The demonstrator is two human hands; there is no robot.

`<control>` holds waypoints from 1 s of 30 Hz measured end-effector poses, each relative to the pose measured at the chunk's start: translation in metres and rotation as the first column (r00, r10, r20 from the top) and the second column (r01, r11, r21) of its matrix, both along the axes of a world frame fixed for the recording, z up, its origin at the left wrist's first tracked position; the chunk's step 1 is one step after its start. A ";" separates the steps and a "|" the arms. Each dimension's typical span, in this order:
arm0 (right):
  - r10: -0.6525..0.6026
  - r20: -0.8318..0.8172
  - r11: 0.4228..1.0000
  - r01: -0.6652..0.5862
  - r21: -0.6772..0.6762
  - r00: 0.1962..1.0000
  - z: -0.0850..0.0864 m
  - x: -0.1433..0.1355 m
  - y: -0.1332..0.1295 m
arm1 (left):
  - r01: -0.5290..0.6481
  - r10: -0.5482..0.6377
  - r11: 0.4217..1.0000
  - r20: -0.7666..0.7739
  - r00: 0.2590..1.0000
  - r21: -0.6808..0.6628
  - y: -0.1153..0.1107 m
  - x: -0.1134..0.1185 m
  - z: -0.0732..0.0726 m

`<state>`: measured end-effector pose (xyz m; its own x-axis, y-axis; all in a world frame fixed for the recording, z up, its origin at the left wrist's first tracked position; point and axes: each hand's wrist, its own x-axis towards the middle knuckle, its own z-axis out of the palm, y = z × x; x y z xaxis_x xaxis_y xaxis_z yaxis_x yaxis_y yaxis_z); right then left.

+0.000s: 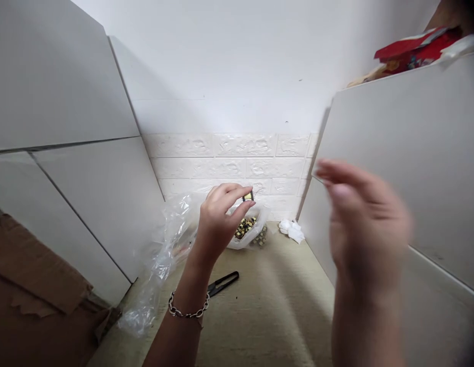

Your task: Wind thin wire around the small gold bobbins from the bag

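Note:
My left hand (pixel 224 206) pinches a small coil bobbin (pixel 248 195) with a yellow middle and black ends between thumb and fingertips. Thin wires seem to stick out to its right. Just below, a clear plastic bag (pixel 237 245) stands open with several similar yellow-and-black bobbins (pixel 245 227) inside. My right hand (pixel 365 219) is raised at the right, apart from the bobbin and blurred by motion. Its thumb and fingers are drawn together; whatever may be between them is too smeared to make out. Black thread snips (pixel 224 283) lie on the tabletop (pixel 260 306), partly behind my left wrist.
Crumpled clear plastic (pixel 164 265) lies along the left side. White crumpled tissue (pixel 292 230) rests by the right panel (pixel 397 142). A torn cardboard box (pixel 34 295) is at the lower left. White panels stand on both sides, with a red package (pixel 416 51) on top at right.

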<state>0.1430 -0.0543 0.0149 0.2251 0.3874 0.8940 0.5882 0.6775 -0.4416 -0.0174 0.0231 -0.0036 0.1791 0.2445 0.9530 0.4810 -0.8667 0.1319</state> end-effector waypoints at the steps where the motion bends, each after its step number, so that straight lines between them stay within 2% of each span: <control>1: 0.011 0.015 0.999 -0.010 -0.050 1.000 -0.002 0.000 0.006 | -0.004 0.004 1.000 -0.002 1.000 0.003 -0.002 0.000 0.000; 4: 0.032 0.095 0.975 -0.010 -0.222 0.995 -0.010 -0.003 0.027 | -0.014 0.014 1.000 -0.014 1.000 0.006 -0.005 0.002 0.000; 9: 0.034 0.161 0.968 0.007 -0.249 0.986 -0.017 -0.006 0.042 | -0.003 0.003 1.000 -0.037 0.999 0.001 -0.005 0.006 -0.002; 16: -0.025 0.096 0.982 0.042 -0.182 0.995 -0.017 -0.008 0.042 | -0.012 0.014 1.000 -0.094 0.996 0.020 -0.003 0.010 -0.004; 22: -0.151 0.125 0.988 0.147 0.043 0.981 -0.018 -0.009 0.041 | -0.053 0.054 0.999 -0.096 0.994 0.013 -0.001 0.009 -0.005; 26: -0.236 0.221 0.972 0.231 0.046 0.946 -0.018 -0.010 0.038 | -0.049 0.050 0.999 -0.080 0.996 0.006 0.000 0.009 -0.005; 30: -0.269 0.234 0.963 0.267 0.038 0.934 -0.017 -0.011 0.037 | -0.036 0.037 0.999 -0.081 0.996 0.017 -0.001 0.010 -0.006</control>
<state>0.1316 -0.0173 -0.0025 0.1031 0.3363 0.9361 0.8349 0.4823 -0.2653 -0.0075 0.0218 -0.0092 0.2471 0.2372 0.9395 0.5210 -0.8500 0.0775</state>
